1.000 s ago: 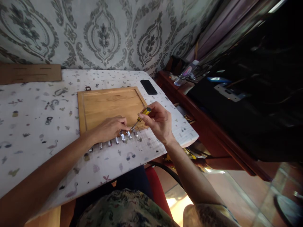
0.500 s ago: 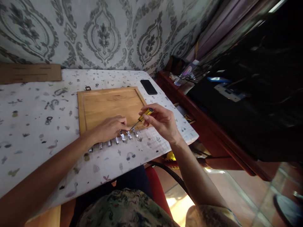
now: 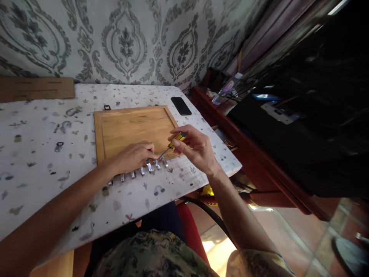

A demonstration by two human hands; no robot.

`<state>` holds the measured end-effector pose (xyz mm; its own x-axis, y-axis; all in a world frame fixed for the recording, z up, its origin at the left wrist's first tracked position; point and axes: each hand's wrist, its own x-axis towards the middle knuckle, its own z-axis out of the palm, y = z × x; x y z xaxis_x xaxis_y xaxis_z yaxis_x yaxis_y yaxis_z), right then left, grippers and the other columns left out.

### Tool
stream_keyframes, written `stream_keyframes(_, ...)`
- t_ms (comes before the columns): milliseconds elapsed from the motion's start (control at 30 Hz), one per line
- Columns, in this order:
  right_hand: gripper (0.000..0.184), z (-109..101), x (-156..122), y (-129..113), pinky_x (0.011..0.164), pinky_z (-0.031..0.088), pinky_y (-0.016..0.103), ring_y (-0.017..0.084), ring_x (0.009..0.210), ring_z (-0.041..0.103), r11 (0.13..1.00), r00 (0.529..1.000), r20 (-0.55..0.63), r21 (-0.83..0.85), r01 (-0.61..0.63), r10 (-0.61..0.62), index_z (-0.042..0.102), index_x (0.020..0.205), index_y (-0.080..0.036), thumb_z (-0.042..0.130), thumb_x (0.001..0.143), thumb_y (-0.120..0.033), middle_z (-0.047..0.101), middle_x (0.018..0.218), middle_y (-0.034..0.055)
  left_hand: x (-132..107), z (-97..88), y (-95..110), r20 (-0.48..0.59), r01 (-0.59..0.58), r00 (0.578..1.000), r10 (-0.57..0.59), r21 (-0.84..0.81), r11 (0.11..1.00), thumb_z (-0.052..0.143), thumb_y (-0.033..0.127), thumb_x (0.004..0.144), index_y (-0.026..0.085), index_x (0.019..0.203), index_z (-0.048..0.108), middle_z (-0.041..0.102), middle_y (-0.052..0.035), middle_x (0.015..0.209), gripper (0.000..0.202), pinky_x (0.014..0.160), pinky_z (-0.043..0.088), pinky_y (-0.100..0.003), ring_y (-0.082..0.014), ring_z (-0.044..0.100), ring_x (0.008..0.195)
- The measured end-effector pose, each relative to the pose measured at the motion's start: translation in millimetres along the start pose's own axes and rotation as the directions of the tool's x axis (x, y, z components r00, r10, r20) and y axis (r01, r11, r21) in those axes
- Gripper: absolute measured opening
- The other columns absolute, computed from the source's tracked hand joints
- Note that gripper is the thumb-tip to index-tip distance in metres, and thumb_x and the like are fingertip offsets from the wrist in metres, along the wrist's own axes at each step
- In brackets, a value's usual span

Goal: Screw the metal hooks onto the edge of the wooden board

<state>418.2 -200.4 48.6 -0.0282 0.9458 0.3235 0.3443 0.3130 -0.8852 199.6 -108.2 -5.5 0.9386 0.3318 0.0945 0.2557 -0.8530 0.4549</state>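
Note:
My right hand (image 3: 197, 148) grips the yellow and black handle of a screwdriver (image 3: 176, 141) between thumb and fingers. Its thin shaft slants down to the left, with the tip at the near edge of a framed wooden board (image 3: 135, 129). My left hand (image 3: 138, 156) rests on that edge, fingers curled and a fingertip beside the screwdriver tip. What its fingers pinch, if anything, is hidden. Several shiny metal hooks (image 3: 149, 167) stick out in a row along the board's near edge, partly under my left hand and wrist. Any screw at the tip is too small to make out.
A black phone (image 3: 181, 106) lies beyond the board on the patterned tablecloth (image 3: 69, 130). Brown cardboard (image 3: 37, 88) stands at the back left. To the right are a dark red cabinet (image 3: 259, 165) and a plastic bottle (image 3: 227, 89).
My right fingers have shifted very slightly around the screwdriver handle. The tip, my left hand and the board stay where they were.

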Motion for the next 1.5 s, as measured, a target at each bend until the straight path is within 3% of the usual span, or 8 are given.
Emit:
stream_keyframes(100, 0.047, -2, -1, 3, 0.060, 0.058, 0.024, 0.010, 0.066, 0.065, 0.999, 1.000, 0.017, 0.043, -0.003, 0.002, 0.070, 0.112, -0.020, 0.076, 0.088, -0.060, 0.072, 0.097, 0.0035, 0, -1.1, 1, 0.003, -0.009, 1.000, 0.009, 0.005, 1.000, 0.051, 0.008, 0.098, 0.023, 0.104, 0.079, 0.059, -0.0027, 0.095, 0.033, 0.075, 0.039, -0.027, -0.0164, 0.057, 0.088)
stream_keyframes(300, 0.041, 8, 2, 11, 0.054, 0.054, 0.023, 0.009, 0.062, 0.060, 0.994, 0.994, -0.078, -0.082, 0.075, -0.082, 0.068, 0.094, -0.020, 0.077, 0.088, -0.059, 0.066, 0.084, 0.0002, 1, 1.3, -1, 0.011, 0.014, 1.000, -0.015, 0.031, 0.999, 0.048, 0.006, 0.099, 0.024, 0.114, 0.079, 0.061, -0.0036, 0.097, 0.039, 0.076, 0.040, -0.028, -0.0174, 0.059, 0.090)
stream_keyframes(400, 0.039, 12, 4, 12, 0.053, 0.050, 0.024, 0.010, 0.062, 0.057, 0.980, 0.986, -0.115, -0.171, 0.104, -0.124, 0.065, 0.091, -0.021, 0.075, 0.090, -0.059, 0.061, 0.076, -0.0016, 1, 3.3, -3, 0.008, -0.001, 1.000, 0.000, 0.028, 1.000, 0.049, 0.009, 0.100, 0.024, 0.115, 0.079, 0.062, -0.0037, 0.097, 0.036, 0.078, 0.041, -0.029, -0.0179, 0.059, 0.092)
stream_keyframes(567, 0.038, 14, 1, 10, 0.057, 0.052, 0.026, 0.011, 0.063, 0.061, 0.982, 0.989, -0.112, -0.170, 0.081, -0.101, 0.063, 0.092, -0.021, 0.073, 0.092, -0.058, 0.061, 0.076, -0.0019, 0, 1.4, -2, -0.002, -0.014, 1.000, 0.014, 0.024, 1.000, 0.051, 0.010, 0.100, 0.025, 0.113, 0.079, 0.061, -0.0030, 0.096, 0.034, 0.076, 0.040, -0.028, -0.0171, 0.059, 0.091)
stream_keyframes(800, 0.030, 11, -10, 3, 0.054, 0.052, 0.026, 0.010, 0.055, 0.063, 0.979, 0.945, -0.299, -0.191, 0.076, -0.132, 0.061, 0.095, -0.023, 0.072, 0.094, -0.051, 0.064, 0.074, -0.0038, -1, -1.0, 0, -0.017, -0.023, 1.000, 0.023, -0.010, 1.000, 0.051, 0.008, 0.100, 0.022, 0.109, 0.079, 0.062, -0.0031, 0.097, 0.032, 0.075, 0.039, -0.027, -0.0158, 0.059, 0.089)
stream_keyframes(1033, 0.028, 11, -9, 5, 0.053, 0.052, 0.026, 0.010, 0.054, 0.062, 0.980, 0.959, -0.251, -0.180, 0.087, -0.131, 0.060, 0.093, -0.023, 0.069, 0.096, -0.050, 0.061, 0.073, -0.0040, -1, 0.4, 0, -0.024, -0.022, 0.999, 0.022, -0.018, 1.000, 0.053, 0.013, 0.103, 0.021, 0.105, 0.079, 0.060, -0.0029, 0.094, 0.028, 0.074, 0.038, -0.027, -0.0161, 0.058, 0.088)
stream_keyframes(1500, 0.041, 12, -6, 8, 0.051, 0.050, 0.027, 0.011, 0.054, 0.059, 0.987, 0.976, -0.216, -0.158, 0.003, -0.038, 0.056, 0.087, -0.023, 0.077, 0.088, -0.058, 0.059, 0.066, -0.0047, -1, 2.6, -3, -0.030, -0.018, 0.999, 0.018, -0.016, 1.000, 0.052, 0.007, 0.099, 0.023, 0.107, 0.079, 0.061, -0.0028, 0.095, 0.033, 0.074, 0.038, -0.028, -0.0161, 0.057, 0.088)
